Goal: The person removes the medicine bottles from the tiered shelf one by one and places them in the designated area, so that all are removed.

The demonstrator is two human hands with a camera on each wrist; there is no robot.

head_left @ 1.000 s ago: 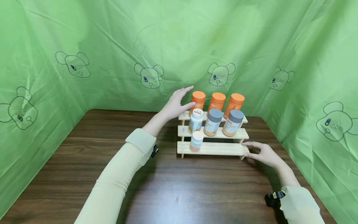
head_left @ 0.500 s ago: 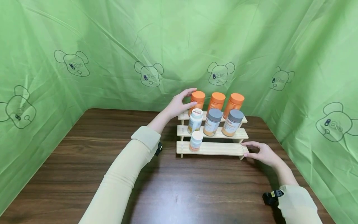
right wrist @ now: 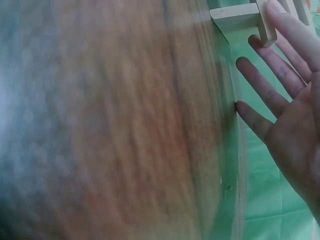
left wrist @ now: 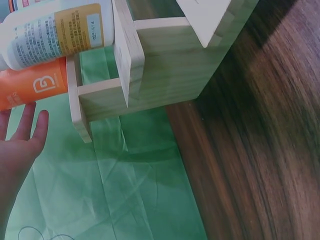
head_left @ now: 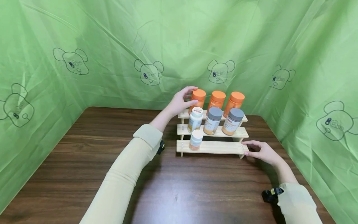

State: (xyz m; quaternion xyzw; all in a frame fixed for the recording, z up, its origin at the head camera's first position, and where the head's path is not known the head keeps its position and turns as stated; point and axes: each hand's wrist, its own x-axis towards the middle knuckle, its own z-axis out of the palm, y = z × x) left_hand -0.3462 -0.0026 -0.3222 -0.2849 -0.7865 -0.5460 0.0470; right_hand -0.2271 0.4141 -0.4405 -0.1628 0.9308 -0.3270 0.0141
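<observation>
A three-tier wooden display rack (head_left: 218,147) stands on the table. My left hand (head_left: 179,101) is at the leftmost orange bottle (head_left: 199,96) on the top tier, thumb across its front and fingers around its far side. In the left wrist view, fingertips (left wrist: 42,117) meet the side of that bottle (left wrist: 37,82). My right hand (head_left: 261,151) pinches the right end of the lowest tier, thumb in front and fingers behind; the right wrist view shows the thumb over the board end (right wrist: 266,25) and the lower fingers spread.
Two more orange bottles, one at the right (head_left: 235,99), share the top tier. A white bottle (head_left: 195,120) and two grey-capped bottles, one in the middle (head_left: 212,121), fill the second tier. A small white bottle (head_left: 196,140) is on the lowest. Green cloth (head_left: 179,46) surrounds the table (head_left: 173,186).
My left hand has moved right, its fingers and thumb closing in around the leftmost orange bottle. My right hand has stayed at the rack's end, and the bottles keep their places.
</observation>
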